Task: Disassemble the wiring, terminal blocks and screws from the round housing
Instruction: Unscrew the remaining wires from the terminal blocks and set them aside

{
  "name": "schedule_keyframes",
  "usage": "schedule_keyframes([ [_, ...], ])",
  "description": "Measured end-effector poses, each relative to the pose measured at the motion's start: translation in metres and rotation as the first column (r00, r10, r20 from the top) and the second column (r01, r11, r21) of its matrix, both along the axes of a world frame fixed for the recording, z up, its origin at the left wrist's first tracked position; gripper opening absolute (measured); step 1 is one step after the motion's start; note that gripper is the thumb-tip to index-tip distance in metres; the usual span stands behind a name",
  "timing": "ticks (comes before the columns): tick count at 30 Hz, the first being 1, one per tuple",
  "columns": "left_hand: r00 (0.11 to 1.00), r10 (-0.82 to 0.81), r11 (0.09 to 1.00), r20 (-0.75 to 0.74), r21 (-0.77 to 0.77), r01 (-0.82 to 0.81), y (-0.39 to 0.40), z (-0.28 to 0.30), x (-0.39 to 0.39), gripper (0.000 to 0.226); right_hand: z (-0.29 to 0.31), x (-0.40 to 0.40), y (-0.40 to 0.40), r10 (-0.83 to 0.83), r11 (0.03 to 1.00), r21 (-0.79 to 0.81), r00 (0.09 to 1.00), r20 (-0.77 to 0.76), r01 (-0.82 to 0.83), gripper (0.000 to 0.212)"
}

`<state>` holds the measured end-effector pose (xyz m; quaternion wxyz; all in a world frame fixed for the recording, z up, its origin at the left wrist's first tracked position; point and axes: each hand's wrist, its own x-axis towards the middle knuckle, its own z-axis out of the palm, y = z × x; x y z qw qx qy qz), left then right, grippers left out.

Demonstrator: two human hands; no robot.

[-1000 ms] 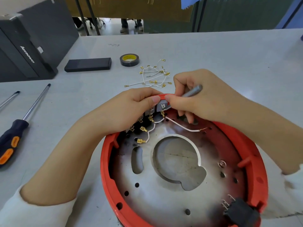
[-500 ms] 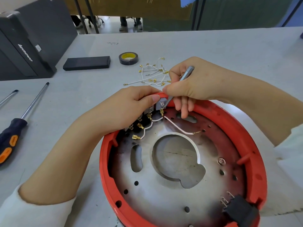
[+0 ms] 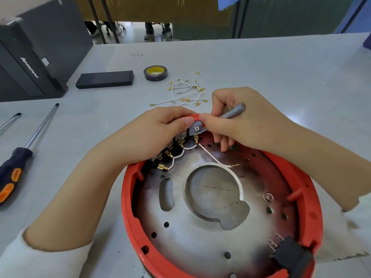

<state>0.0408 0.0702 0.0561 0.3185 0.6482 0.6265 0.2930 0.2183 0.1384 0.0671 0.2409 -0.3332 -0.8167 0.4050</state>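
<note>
At the far rim of the round housing (image 3: 309, 197), we see the right hand (image 3: 247, 125) lowered again from half a second ago, when its slim grey metal tool (image 3: 232, 112) stood steeply over the rim; now the tool lies flatter, angled down towards the grey terminal block (image 3: 195, 128) at the end of the row, much as it lay a second ago; we read this as a renewed bite at that block's fastening, so the block is not yet free. The left hand (image 3: 154, 135) has barely shifted; it rests over the row of blocks, thumb and fingertips pinching the near side of the end block to steady it. The right hand is curled around the tool, thumb tip pressed to the block's top edge, lower fingers dipping inside the housing; the tool's tip is hidden behind the thumb, so we cannot tell whether it sits in a screw. One white wire (image 3: 214, 159) runs from beneath the block across the steel plate (image 3: 200, 237), its far end loose; shorter links join the neighbouring terminals. Removed wires (image 3: 186, 91) lie heaped on the table (image 3: 281, 67) beyond the hands, near a roll of tape (image 3: 155, 73); a screwdriver (image 3: 18, 165) lies well apart at left.
</note>
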Motion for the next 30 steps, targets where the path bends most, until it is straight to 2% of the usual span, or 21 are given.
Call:
schedule_keyframes([
  [5,1.000,0.002,1.000,0.002,0.002,-0.002,0.001,-0.001,-0.001,0.022,0.013,-0.010,0.013,0.040,0.991,-0.133,0.994,0.103,-0.026,0.025],
  [11,1.000,-0.001,1.000,0.008,0.018,0.001,0.002,-0.002,-0.001,0.024,0.027,-0.019,0.022,0.073,0.977,-0.212,0.971,0.226,-0.024,0.028],
  [17,1.000,-0.002,1.000,0.003,0.005,0.002,0.001,-0.001,-0.001,0.024,0.026,-0.032,0.021,0.080,0.991,-0.129,0.936,0.343,-0.037,0.023],
  [24,1.000,-0.006,1.000,0.005,-0.012,0.006,0.000,-0.001,-0.001,0.024,0.017,-0.019,0.014,0.087,0.991,-0.119,0.980,0.181,-0.066,0.024],
  [28,1.000,-0.023,1.000,0.015,-0.010,0.023,-0.001,0.000,-0.001,0.024,0.017,-0.009,0.000,0.149,0.987,-0.081,0.983,0.106,-0.141,0.026],
  [30,0.999,-0.030,1.000,0.033,0.001,0.030,-0.002,0.001,-0.002,0.024,0.019,-0.002,-0.009,0.207,0.978,-0.043,0.976,0.075,-0.204,0.020],
])
